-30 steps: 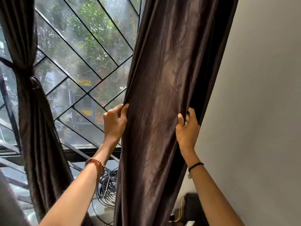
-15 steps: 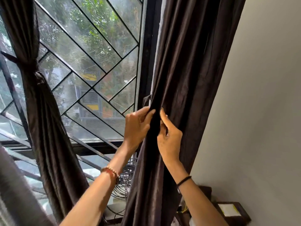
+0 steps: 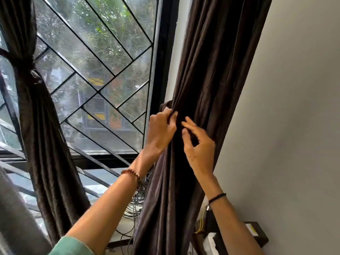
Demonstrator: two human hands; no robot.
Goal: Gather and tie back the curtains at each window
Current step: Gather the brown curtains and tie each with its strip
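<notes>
A dark brown curtain [image 3: 209,70] hangs bunched into folds at the right side of the window [image 3: 103,74], against the wall. My left hand [image 3: 161,130] grips the gathered folds from the left at mid-height. A loop of dark tieback strap [image 3: 166,104] sticks out just above its fingers. My right hand [image 3: 199,149] is right beside it, index finger and thumb against the fabric, the other fingers loosely curled. At the far left a second brown curtain [image 3: 40,137] hangs gathered and knotted with a tie [image 3: 31,70].
A grey wall [image 3: 294,126] runs close along the right. Diagonal black bars cross the window glass. A coil of cables [image 3: 138,197] lies on the sill behind the curtain. A dark box [image 3: 257,234] sits low right, and grey fabric [image 3: 14,218] fills the lower left corner.
The curtain was spread flat between my two hands. They came together and bunched it toward the wall, uncovering the window frame. My right hand now has its fingers loosened on the folds.
</notes>
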